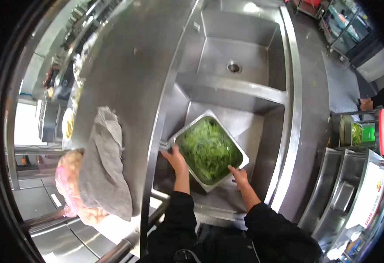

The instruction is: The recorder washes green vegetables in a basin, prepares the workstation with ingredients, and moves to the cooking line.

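Before me, a rectangular stainless steel pan (242,160) holds green leafy vegetables (208,148), apparently in water. It is turned at an angle within or just above the nearer sink basin (254,131); its exact height I cannot tell. My left hand (177,160) grips the pan's left rim, with the thumb near the edge. My right hand (240,177) grips the rim at the lower right, thumb on top. The undersides of the pan and my other fingers are partly hidden.
Beyond a steel divider (244,87) lies a second basin with a drain (233,67). On the left, a grey cloth (104,171) rests against a pinkish plastic bag (68,187). Steel shelves (330,194) stand at the right. Another person's hands (366,104) show at the far right.
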The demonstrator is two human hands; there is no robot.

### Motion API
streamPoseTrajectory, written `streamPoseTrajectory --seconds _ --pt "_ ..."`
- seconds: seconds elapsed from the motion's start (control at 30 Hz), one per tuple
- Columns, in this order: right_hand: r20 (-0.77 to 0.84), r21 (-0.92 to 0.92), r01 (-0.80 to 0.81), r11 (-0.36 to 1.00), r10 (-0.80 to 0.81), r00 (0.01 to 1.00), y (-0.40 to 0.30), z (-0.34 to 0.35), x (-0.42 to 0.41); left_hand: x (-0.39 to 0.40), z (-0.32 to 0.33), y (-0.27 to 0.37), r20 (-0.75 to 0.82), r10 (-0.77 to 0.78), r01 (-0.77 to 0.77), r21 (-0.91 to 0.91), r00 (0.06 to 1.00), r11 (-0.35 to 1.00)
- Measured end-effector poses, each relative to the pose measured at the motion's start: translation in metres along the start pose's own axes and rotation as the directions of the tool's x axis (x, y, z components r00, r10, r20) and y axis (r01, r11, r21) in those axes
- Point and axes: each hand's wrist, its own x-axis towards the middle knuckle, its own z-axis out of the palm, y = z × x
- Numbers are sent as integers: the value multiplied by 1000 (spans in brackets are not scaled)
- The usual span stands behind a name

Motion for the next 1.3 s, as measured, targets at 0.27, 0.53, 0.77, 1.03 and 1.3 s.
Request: streamPoseTrajectory --seconds 0.27,0.53,0.77,1.03,1.3 --pt "-122 66 271 960 -262 957 -1 -7 23 28 -38 -108 273 -617 603 144 738 785" --pt "-3 71 438 896 -439 898 -101 -72 -56 -38 -57 -39 395 -364 416 -51 843 908" --pt "-70 190 574 796 -572 817 -168 -167 -152 -114 -33 124 458 -118 247 -234 881 940" --pt "-142 107 719 686 -706 694 -224 -217 -258 -179 -65 255 498 -64 327 -461 865 825" --pt "-250 366 904 219 -913 323 -254 -309 -307 -239 -80 359 636 320 229 -626 702 745"
